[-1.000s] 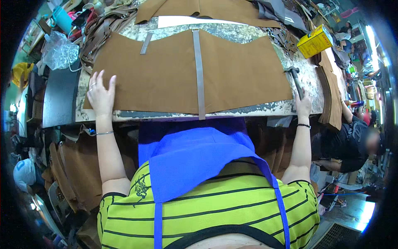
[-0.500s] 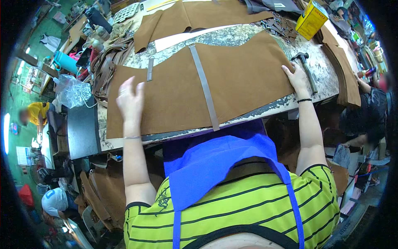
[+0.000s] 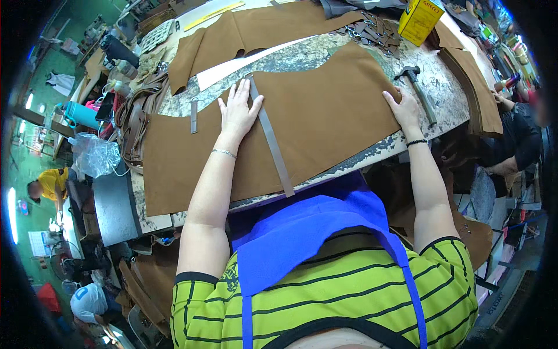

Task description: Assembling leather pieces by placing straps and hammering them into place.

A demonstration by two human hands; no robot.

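The left hand lies flat, fingers spread, on the brown leather sheet beside the long metal ruler; the right hand presses the sheet's edge, open, near a hammer. This looks like smoothing before marking, which calls for steadying the ruler. The mottled surface stands in a crowded workshop.

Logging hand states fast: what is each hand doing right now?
Left hand: open, flat on the brown leather sheet, beside the metal ruler.
Right hand: open, pressing the sheet's right edge.
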